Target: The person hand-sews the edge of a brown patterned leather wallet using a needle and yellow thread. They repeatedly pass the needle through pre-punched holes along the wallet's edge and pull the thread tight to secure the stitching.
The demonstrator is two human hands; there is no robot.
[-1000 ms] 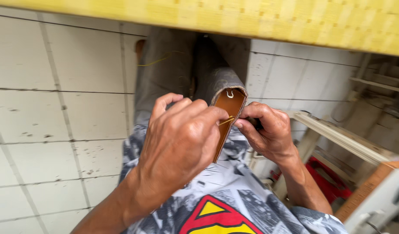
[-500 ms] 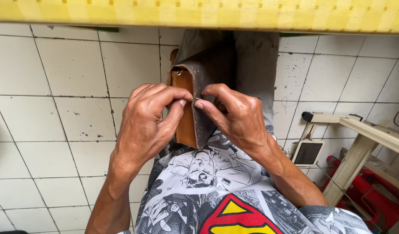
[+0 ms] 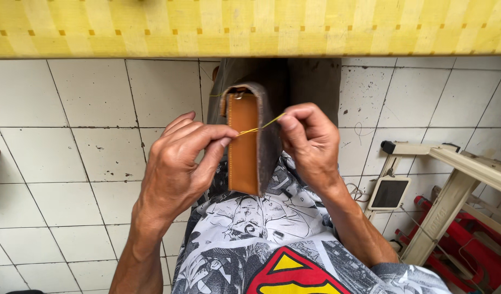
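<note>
1. We note a white tiled floor [image 3: 60, 163], speckled with dark marks.
2. We see a yellow checked cloth edge [image 3: 250, 27] along the top.
3. A pale wooden frame [image 3: 452, 185] stands right, beside a small dark-screened device [image 3: 388, 193].

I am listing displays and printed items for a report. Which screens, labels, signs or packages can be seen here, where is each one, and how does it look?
Screen: one small tablet-like device on the floor at right, leaning by the wooden frame; rounded rectangle, pale casing, dark blank display.
Packages, labels, signs: none visible.
</note>
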